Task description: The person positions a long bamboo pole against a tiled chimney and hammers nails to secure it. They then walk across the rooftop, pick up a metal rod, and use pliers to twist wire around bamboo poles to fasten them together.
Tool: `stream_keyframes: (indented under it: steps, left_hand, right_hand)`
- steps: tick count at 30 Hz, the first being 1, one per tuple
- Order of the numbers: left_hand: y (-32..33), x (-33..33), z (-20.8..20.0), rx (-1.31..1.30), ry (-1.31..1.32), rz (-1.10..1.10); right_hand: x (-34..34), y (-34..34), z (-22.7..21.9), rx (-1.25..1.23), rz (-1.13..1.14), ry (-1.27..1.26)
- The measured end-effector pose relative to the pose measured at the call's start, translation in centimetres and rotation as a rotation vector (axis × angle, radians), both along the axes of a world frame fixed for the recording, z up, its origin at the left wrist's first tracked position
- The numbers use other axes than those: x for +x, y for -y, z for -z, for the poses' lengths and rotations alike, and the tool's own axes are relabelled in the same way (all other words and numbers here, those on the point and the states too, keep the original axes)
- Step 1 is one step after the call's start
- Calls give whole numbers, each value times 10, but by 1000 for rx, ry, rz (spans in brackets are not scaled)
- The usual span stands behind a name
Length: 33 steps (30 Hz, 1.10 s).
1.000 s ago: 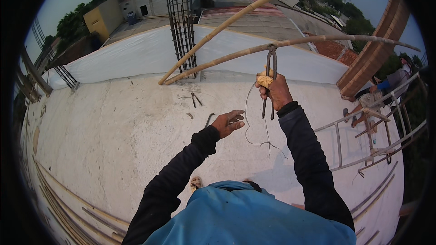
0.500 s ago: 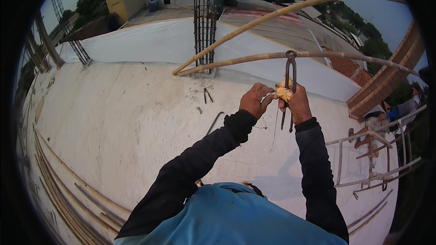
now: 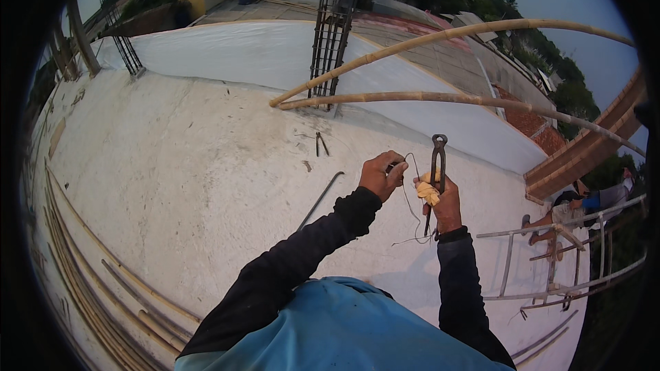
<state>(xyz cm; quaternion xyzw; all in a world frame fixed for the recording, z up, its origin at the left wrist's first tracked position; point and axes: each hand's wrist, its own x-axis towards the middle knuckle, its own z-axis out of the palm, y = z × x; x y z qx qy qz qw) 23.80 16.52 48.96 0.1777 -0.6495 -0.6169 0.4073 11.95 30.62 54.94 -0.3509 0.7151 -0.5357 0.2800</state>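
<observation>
My left hand (image 3: 380, 174) is closed, its fingertips pinching a thin tie wire (image 3: 407, 199) that loops up and then hangs down in loose bends. My right hand (image 3: 448, 206) is wrapped around a pair of dark end-cutting pincers (image 3: 438, 154), held upright with the jaws at the top. A crumpled yellow cloth-like bundle (image 3: 427, 193) is gripped in that same hand, against the pincer handles. The lower handle ends are partly hidden by the fingers. Beneath both hands is a pale concrete slab (image 3: 227, 185).
Two bamboo poles (image 3: 440, 98) slant past a rebar column (image 3: 335, 34) ahead. On the slab lie a small dark pliers-like tool (image 3: 321, 144), a bent metal rod (image 3: 320, 203) and several bamboo poles (image 3: 110, 282). At right, a person (image 3: 564, 213) is beside a ladder-like frame (image 3: 509, 261).
My hands have moved apart and lower in view, the left drawing the wire away from the yellow bundle. The pincers came down with my right hand. The view has tilted slightly.
</observation>
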Motion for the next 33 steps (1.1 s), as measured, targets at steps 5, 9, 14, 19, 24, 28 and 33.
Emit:
stream_keyframes:
  steps: [5, 9, 14, 19, 24, 28, 33]
  left_hand:
    - [28, 42, -10, 375, -105, 93]
    - [60, 80, -12, 508, -80, 254]
    - [99, 108, -1, 624, -42, 350]
    - [153, 105, 23, 543, 13, 488]
    - [204, 98, 45, 587, 57, 459]
    - [262, 93, 50, 739, 5, 217]
    - [344, 89, 59, 729, -36, 83]
  right_hand:
    - [52, 28, 24, -163, -75, -230]
    - [91, 53, 34, -134, -26, -193]
    - [118, 75, 38, -114, -16, -118]
    - [114, 111, 47, -17, -33, -42]
    - [102, 181, 82, -8, -62, -133]
    - [84, 261, 110, 5, -80, -215]
    - [65, 360, 122, 50, -152, -230]
